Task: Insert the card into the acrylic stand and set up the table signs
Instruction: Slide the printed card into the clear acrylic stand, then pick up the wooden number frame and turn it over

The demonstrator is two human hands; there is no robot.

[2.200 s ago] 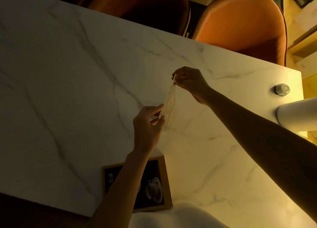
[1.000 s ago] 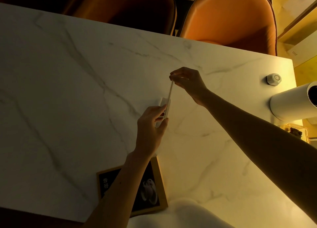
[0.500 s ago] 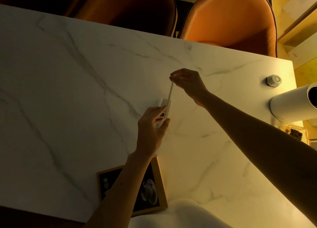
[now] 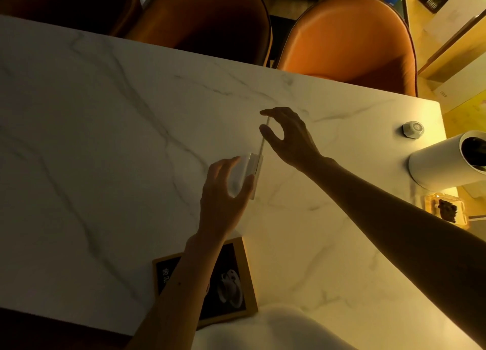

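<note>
The sign stand [image 4: 256, 165] sits upright on the marble table [image 4: 105, 139], seen edge-on. The left hand [image 4: 223, 199] and right hand [image 4: 289, 136] hover beside it, both with fingers spread, gripping nothing.

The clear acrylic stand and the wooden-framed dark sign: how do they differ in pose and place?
The clear acrylic stand stands upright on edge near the table's middle; the wooden-framed dark sign lies flat at the near edge. The stand sits between two open hands, left and right; the sign lies partly under the left forearm. Both rest on the white marble table.
</note>
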